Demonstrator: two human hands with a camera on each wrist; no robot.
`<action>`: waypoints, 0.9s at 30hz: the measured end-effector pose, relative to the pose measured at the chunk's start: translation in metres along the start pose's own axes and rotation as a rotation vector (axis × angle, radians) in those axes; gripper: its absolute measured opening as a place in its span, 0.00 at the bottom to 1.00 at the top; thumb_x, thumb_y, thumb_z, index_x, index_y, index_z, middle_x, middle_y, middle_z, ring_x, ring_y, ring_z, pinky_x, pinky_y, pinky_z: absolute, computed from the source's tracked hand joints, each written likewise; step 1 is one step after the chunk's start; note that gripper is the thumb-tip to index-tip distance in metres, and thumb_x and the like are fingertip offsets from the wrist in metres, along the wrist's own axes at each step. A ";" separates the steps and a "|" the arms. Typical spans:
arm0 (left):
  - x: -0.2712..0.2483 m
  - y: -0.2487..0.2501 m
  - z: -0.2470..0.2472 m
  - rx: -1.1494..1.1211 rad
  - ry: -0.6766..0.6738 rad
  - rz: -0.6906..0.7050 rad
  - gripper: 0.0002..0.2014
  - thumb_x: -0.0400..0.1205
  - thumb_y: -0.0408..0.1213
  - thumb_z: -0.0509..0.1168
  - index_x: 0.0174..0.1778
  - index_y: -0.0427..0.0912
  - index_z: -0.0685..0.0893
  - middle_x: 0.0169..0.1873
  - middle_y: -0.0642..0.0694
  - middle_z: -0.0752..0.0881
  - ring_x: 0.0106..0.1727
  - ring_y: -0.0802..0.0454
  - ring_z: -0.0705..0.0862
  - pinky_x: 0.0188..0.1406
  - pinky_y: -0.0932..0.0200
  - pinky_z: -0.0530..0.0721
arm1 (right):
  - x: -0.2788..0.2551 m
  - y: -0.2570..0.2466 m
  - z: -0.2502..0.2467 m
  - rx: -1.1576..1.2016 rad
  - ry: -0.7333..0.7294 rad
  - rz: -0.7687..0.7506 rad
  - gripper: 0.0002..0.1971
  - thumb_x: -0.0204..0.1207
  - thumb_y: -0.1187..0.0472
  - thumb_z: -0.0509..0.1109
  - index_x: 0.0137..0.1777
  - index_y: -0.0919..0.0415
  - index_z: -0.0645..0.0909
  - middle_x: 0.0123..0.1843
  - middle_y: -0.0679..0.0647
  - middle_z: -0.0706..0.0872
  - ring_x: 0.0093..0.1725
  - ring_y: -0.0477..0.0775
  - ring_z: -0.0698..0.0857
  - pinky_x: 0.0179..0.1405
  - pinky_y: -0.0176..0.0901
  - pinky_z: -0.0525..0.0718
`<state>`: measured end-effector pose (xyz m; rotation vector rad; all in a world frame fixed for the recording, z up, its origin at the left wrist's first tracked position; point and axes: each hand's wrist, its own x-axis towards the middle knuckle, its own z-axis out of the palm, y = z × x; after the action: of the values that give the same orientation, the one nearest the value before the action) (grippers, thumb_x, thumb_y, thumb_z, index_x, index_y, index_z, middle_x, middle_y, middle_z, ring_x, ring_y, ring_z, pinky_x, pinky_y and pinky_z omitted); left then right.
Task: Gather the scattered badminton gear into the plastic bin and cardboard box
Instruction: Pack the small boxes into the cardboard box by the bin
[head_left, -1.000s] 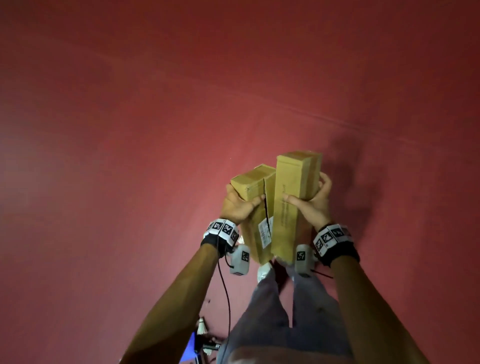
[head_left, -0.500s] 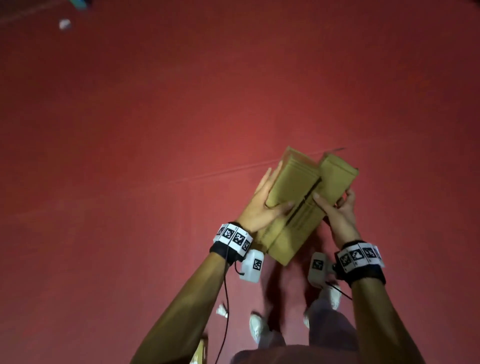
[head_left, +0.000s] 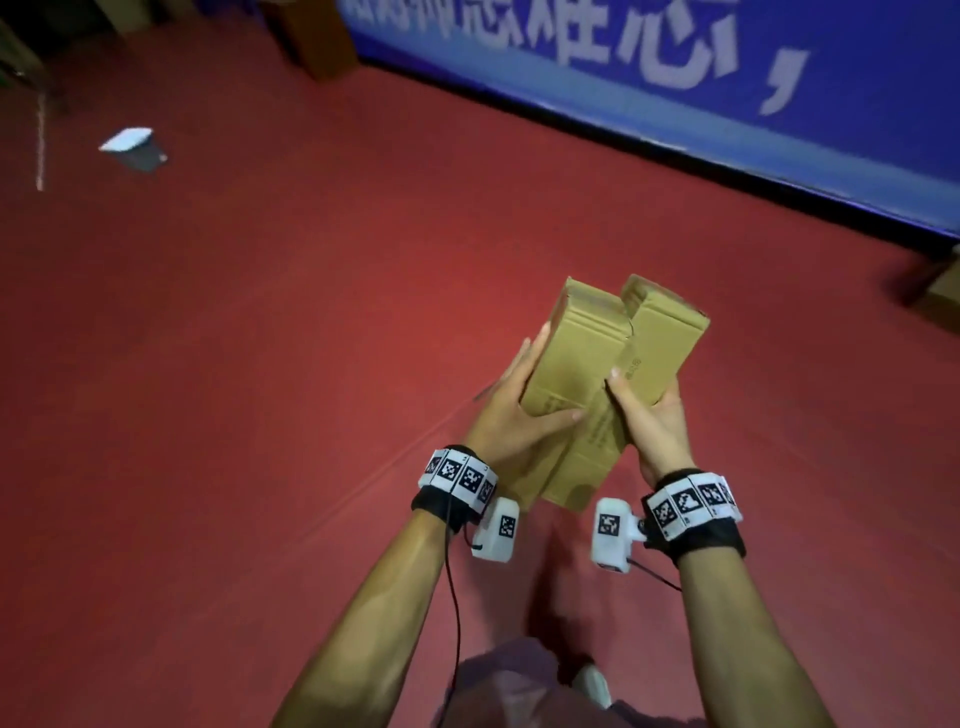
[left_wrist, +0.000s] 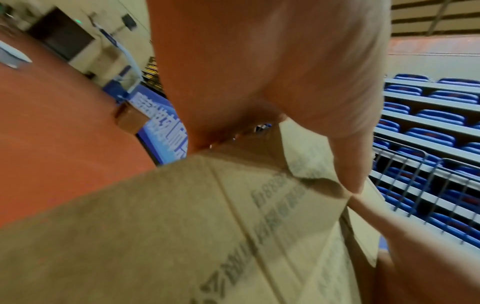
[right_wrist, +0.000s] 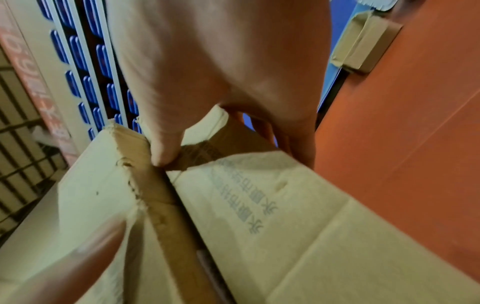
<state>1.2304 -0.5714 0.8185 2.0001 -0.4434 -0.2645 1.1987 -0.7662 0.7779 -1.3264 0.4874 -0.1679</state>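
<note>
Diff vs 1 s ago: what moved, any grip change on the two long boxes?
The left box and right box tipped from upright to leaning away and right. The left hand went from curled fingers to fingers laid straight along its box, thumb across the front. The view swung: a blue banner and a pale bin now show. Same: the right hand keeps its grip, boxes side by side.

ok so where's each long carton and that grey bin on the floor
left carton (head_left: 566, 364), head view, middle of its broad upper face
right carton (head_left: 662, 340), head view, its upper face near the far end
grey bin (head_left: 141, 156), head view, its dark side wall
</note>
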 end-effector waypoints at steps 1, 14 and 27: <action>0.020 0.004 0.008 0.025 -0.042 -0.003 0.57 0.73 0.56 0.82 0.90 0.67 0.49 0.88 0.65 0.58 0.91 0.56 0.53 0.88 0.37 0.61 | 0.011 -0.008 -0.013 0.009 0.031 -0.002 0.45 0.60 0.36 0.86 0.76 0.47 0.74 0.63 0.43 0.91 0.62 0.45 0.90 0.68 0.56 0.87; 0.315 0.027 0.111 -0.018 -0.281 0.006 0.58 0.68 0.67 0.79 0.89 0.69 0.51 0.87 0.61 0.59 0.87 0.61 0.61 0.86 0.45 0.65 | 0.227 -0.071 -0.122 0.098 0.167 -0.029 0.55 0.48 0.31 0.89 0.74 0.56 0.78 0.64 0.51 0.91 0.64 0.53 0.90 0.71 0.63 0.84; 0.578 0.138 0.324 -0.017 -0.726 0.163 0.60 0.66 0.68 0.82 0.87 0.74 0.50 0.85 0.62 0.66 0.83 0.60 0.70 0.82 0.44 0.74 | 0.380 -0.157 -0.317 -0.064 0.678 -0.226 0.54 0.64 0.51 0.88 0.84 0.43 0.57 0.73 0.44 0.84 0.70 0.43 0.85 0.74 0.54 0.81</action>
<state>1.6082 -1.1333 0.7993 1.7900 -1.0456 -0.8943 1.4232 -1.2345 0.7847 -1.3705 0.9148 -0.8104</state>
